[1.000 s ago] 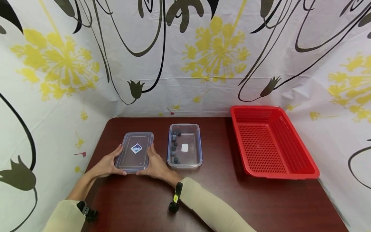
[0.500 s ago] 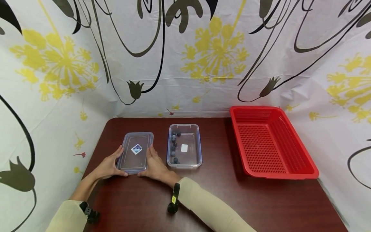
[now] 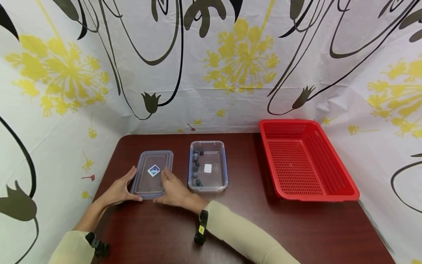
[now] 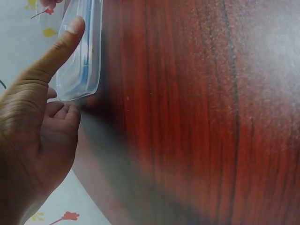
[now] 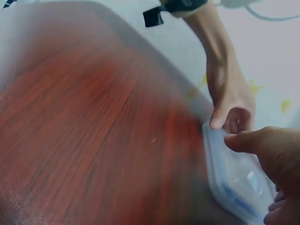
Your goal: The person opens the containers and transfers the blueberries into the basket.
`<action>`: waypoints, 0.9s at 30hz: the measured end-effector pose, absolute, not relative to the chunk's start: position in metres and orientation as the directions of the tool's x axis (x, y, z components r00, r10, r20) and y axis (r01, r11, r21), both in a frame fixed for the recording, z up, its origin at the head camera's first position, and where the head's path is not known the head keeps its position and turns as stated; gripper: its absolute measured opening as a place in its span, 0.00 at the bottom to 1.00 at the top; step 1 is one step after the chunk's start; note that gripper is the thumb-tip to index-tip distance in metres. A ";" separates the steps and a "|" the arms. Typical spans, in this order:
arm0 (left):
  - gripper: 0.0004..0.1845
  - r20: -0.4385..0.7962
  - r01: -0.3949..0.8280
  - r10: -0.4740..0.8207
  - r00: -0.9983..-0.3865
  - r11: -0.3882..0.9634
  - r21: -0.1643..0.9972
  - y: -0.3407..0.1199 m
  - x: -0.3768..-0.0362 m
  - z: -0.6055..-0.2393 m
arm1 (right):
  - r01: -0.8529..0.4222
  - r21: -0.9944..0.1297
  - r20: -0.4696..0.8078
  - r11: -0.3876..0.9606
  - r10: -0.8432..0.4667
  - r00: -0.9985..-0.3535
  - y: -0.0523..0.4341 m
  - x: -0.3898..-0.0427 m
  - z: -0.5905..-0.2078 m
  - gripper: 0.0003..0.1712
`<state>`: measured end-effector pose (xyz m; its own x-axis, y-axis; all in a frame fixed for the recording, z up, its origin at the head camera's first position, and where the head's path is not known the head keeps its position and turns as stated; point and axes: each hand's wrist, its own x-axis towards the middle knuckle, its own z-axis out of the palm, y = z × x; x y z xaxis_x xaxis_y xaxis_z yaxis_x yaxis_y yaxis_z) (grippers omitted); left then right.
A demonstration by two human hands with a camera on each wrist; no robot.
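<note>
Lidded container [image 3: 148, 185] stands on the table [image 3: 148, 234], left of centre, with both hands at its near half. Change noted on my head view: the fingers of the right hand [image 3: 173, 190] have moved from the container's right side and now extend inward over the lid [image 3: 161, 159]. Consequence, in my judgement: the two-sided hold is relaxed there, and steadying falls mainly to the left hand [image 3: 120, 189].

Left hand: curled about the near left corner, fingers along the side, thumb at the near edge. Right hand: partly spread, fingers nearly straight, gripping nothing; I cannot tell whether the fingertips press the lid.

My left wrist view shows the left hand's lower fingers folded at the corner, hidden from the head view. Only the head view shows the second container [image 3: 225, 165], with dark berries [image 3: 196, 165], just beside, and the red basket [image 3: 296, 196], well apart.
</note>
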<state>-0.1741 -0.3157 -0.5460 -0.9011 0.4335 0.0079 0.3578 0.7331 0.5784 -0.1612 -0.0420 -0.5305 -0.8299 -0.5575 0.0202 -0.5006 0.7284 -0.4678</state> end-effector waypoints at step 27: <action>0.65 0.085 0.446 0.502 -0.860 0.662 0.602 -0.265 -0.201 -0.498 | -0.644 -0.309 -0.057 0.700 -0.690 -0.722 0.075 -0.225 -0.446 0.45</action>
<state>-0.2009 -0.2647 -0.4983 -0.8605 0.5023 0.0852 0.4464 0.6625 0.6016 -0.2247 0.0749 -0.4456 -0.7218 -0.6898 -0.0569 -0.6442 0.6996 -0.3090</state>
